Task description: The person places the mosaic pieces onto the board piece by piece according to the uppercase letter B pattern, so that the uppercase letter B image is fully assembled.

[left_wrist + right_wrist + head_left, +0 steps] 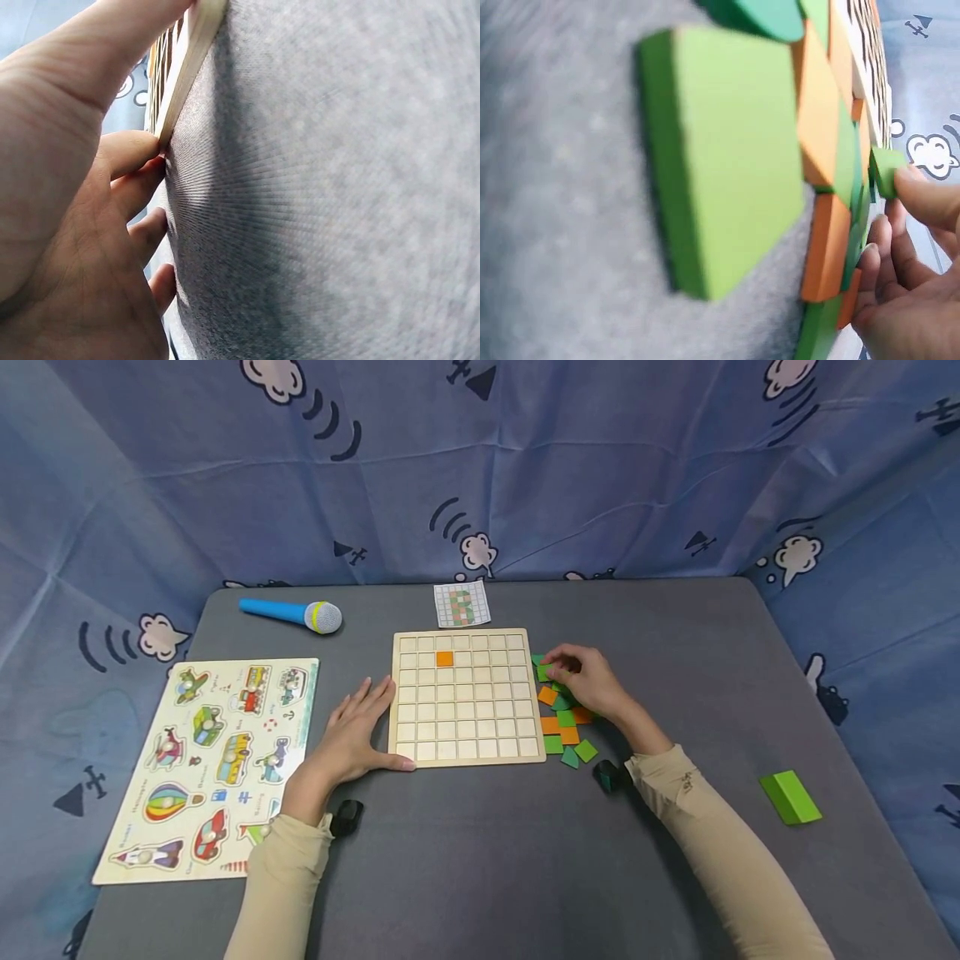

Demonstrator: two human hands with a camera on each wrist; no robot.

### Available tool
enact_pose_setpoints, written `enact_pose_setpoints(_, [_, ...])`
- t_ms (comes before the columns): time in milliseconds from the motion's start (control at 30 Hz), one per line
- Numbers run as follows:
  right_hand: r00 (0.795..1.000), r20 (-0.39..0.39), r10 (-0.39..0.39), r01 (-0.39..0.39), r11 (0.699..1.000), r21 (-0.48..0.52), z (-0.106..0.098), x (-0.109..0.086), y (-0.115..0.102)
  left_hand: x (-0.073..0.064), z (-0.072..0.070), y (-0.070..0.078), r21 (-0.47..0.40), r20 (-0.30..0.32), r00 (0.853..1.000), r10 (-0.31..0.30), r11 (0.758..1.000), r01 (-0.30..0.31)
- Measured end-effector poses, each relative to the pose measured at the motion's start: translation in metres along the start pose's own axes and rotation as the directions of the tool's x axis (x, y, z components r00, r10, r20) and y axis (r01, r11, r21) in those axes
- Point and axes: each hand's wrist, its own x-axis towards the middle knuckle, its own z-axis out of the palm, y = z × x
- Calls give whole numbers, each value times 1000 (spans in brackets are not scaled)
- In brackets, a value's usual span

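Note:
A wooden grid board [468, 700] lies flat in the middle of the table, with one orange square tile [445, 659] in its upper part. My left hand [352, 735] rests at the board's left side with spread, mostly straight fingers. Its thumb and index fingertip touch the board's edge in the left wrist view. Past the board's right edge, my right hand [588, 681] pinches a light green tile [885, 171] between thumb and fingers. Beneath and beside that hand is a loose pile of green and orange tiles, among them an orange tile [570, 736] and a green tile [586, 751].
Behind the board lies a small pattern card [462, 604]. A blue toy microphone [291, 613] is at the back left, above a vehicle picture puzzle [213, 760]. Far to the right sits a green block [791, 797]. Patterned blue cloth [600, 502] hangs behind the table.

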Motion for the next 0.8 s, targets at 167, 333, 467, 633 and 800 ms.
enact_pose_setpoints(167, [999,-48,3,-3,1000,-5,3,3,-4,-1,0,0,-5,0,1000,3,1000,-3])
enact_pose_setpoints(333, [998,-59,17,-15,999,28,12,6,-12,-1,0,0,-11,2,1000,7,1000,-7])
enact_pose_setpoints(467, [998,-65,18,-14,998,65,21,9,-20,-1,0,0,-10,4,1000,8,1000,-8])
enact_pose_setpoints(633, [995,-93,23,-16,997,80,33,16,-31,0,0,0,-4,2,1000,4,1000,-4])
enact_pose_setpoints(800, [995,-98,18,-9,996,94,44,25,-44,0,-1,0,-2,8,1000,-4,1000,4])
